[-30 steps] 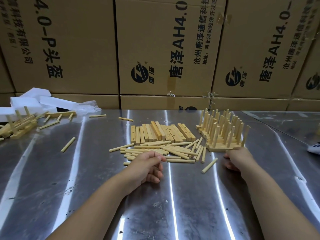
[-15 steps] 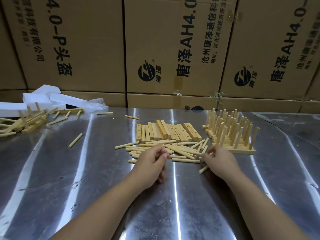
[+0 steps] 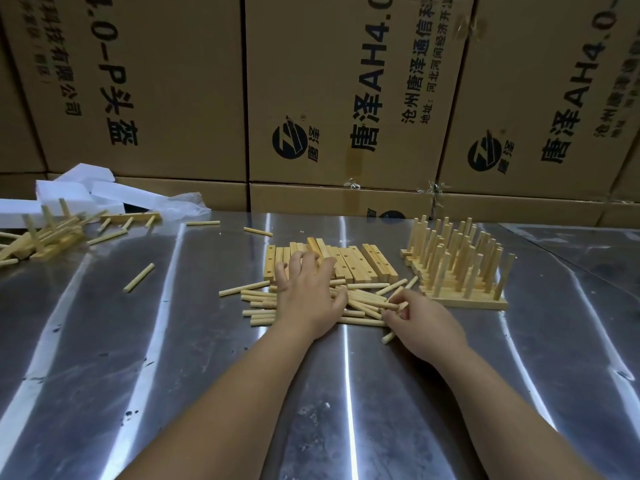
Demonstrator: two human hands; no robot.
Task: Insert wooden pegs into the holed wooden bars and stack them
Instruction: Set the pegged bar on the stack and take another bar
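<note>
A row of holed wooden bars (image 3: 360, 266) lies side by side at the table's middle. In front of it is a loose pile of wooden pegs (image 3: 256, 299). My left hand (image 3: 306, 296) reaches over the pile with fingers spread, its fingertips on the nearest bars. My right hand (image 3: 419, 323) is at the pile's right end and pinches one peg (image 3: 391, 305) between thumb and fingers. To the right stands a stack of bars with upright pegs (image 3: 457, 268).
The steel table (image 3: 173, 358) is backed by a wall of cardboard boxes (image 3: 346, 98). At far left lie more pegged bars (image 3: 45, 237) beside white foam blocks (image 3: 76, 192). Stray pegs (image 3: 138, 277) lie on the left half.
My left hand has opened and moved forward from the pegs onto the bars. My right hand came left from the pegged stack to the pile and took hold of a peg.
</note>
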